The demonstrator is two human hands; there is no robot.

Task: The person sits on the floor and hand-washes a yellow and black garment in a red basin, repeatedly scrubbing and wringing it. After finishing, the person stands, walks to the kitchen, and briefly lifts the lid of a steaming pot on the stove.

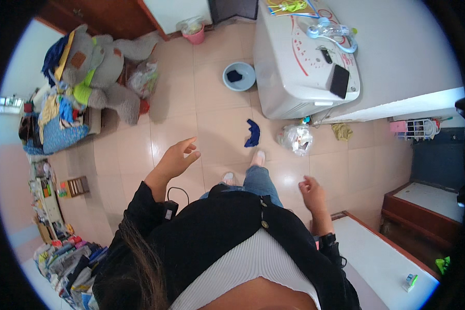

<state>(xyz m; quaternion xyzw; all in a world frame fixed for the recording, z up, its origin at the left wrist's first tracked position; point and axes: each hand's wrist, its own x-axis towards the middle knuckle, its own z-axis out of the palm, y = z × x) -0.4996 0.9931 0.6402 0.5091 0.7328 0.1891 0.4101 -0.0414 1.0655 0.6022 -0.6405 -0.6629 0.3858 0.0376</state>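
My left hand [177,157] hangs in the air over the tiled floor, fingers apart and nothing in them. On the other side of my body, my right hand [312,190] is also raised and empty, its fingers loosely bent. A dark blue cloth [252,133] lies crumpled on the floor just in front of my foot. Beyond it stands a light blue plastic basin [249,82] with a dark cloth [234,76] inside. To the right of the blue cloth sits a clear plastic bag [295,139] with things in it.
A white appliance [277,93] at upper right bears a phone [339,81] and a plastic bottle [335,30]. A pink bin [195,37] stands at the back. Large grey plush toys [110,64] and piled clothes [64,128] are at left. A tan cloth [341,131] lies by the wall.
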